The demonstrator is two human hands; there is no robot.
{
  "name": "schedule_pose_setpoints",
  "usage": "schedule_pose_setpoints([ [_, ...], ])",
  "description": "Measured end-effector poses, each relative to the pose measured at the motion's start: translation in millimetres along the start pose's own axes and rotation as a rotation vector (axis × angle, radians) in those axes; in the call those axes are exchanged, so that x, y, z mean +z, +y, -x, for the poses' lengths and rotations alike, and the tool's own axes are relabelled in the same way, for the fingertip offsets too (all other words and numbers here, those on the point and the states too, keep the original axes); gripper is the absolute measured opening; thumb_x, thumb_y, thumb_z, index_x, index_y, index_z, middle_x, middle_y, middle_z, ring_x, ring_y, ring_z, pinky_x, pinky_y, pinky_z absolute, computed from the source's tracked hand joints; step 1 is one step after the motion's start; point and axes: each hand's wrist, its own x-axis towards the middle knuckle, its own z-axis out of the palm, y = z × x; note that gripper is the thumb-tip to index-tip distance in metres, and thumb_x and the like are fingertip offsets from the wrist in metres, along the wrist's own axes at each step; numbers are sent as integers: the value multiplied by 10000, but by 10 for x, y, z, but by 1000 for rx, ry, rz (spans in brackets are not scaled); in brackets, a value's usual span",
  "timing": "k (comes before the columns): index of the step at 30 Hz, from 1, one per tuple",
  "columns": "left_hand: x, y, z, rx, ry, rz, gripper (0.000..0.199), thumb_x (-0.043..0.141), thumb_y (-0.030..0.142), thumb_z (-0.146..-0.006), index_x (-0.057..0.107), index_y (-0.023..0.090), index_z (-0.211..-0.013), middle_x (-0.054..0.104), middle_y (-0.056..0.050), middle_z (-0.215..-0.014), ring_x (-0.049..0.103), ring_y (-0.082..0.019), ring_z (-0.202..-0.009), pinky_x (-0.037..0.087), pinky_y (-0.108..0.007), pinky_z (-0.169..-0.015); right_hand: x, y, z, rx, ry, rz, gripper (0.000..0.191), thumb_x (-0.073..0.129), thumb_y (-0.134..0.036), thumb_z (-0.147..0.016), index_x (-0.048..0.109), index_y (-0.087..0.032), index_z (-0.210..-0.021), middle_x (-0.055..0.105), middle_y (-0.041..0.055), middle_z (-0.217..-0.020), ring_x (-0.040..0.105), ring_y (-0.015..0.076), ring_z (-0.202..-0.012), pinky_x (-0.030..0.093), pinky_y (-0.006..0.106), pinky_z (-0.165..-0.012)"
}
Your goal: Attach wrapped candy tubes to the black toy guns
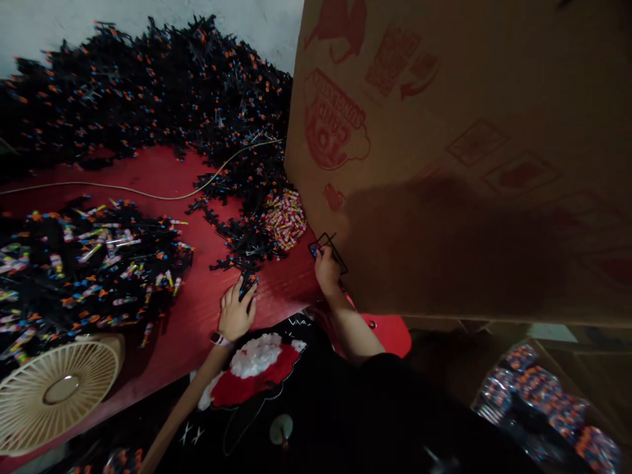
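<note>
here, right hand (pixel 326 271) pinches a black frame (pixel 332 253) by "toy candy" carton (pixel 444 131); left hand (pixel 237 315) seemingly grips black pieces (pixel 247 287).

**Red tabletop (pixel 148 168) piled with black plastic frames (pixel 162 99)**

A broad heap of the frames, flecked with orange and blue, spreads along the far side against a wall. A second heap (pixel 93 270), mixed with pink-and-yellow candy sticks, lies at left. A small pile of wrapped candies (pixel 285 219) sits between the far heap and a cardboard carton (pixel 345 131), and a pale cable (pixel 148 194) runs across the red surface.
</note>
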Motion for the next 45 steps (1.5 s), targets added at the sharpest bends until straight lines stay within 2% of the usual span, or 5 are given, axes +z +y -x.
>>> schedule_pose_setpoints([
  [8,-33,35,-14,-9,10,-11,454,579,350,-1089,720,325,-1520,485,-145,-1733,541,-386,-1464,487,-576,-1192,17,-226,-551,-654,17,-243,576,500,-2,-949,733,-205,-1435,664,163,-1421,575,300,-1312,459,448,-1180],
  [16,-33,49,-3,-16,8,-24,455,568,346,-1089,721,319,-1516,504,-148,-1717,549,-383,-1457,496,-569,-1185,103,-362,-1043,-938,-202,-313,348,677,14,-841,825,-200,-1071,729,90,-1072,658,263,-1106,538,406,-1065],
  [25,-28,65,-15,-42,22,23,441,561,349,-1084,745,339,-1484,523,-128,-1706,562,-394,-1434,513,-593,-1166,76,-410,-908,-907,-259,-192,679,928,-138,-794,648,-184,-1411,601,170,-1497,549,314,-1412,441,495,-1204],
  [35,-62,105,-39,-41,36,6,438,561,347,-1080,743,352,-1479,542,-116,-1689,566,-359,-1427,522,-560,-1154,282,-428,-618,-763,-200,-83,267,709,-125,-976,670,-140,-1240,666,158,-1261,599,294,-1220,493,464,-1122],
  [45,-28,114,-56,-47,60,-4,441,576,350,-1073,740,342,-1482,525,-122,-1702,565,-379,-1433,536,-578,-1142,574,-529,123,-702,-90,-239,443,570,-130,-1010,608,-139,-1452,684,214,-1371,619,338,-1300,512,518,-1172],
])
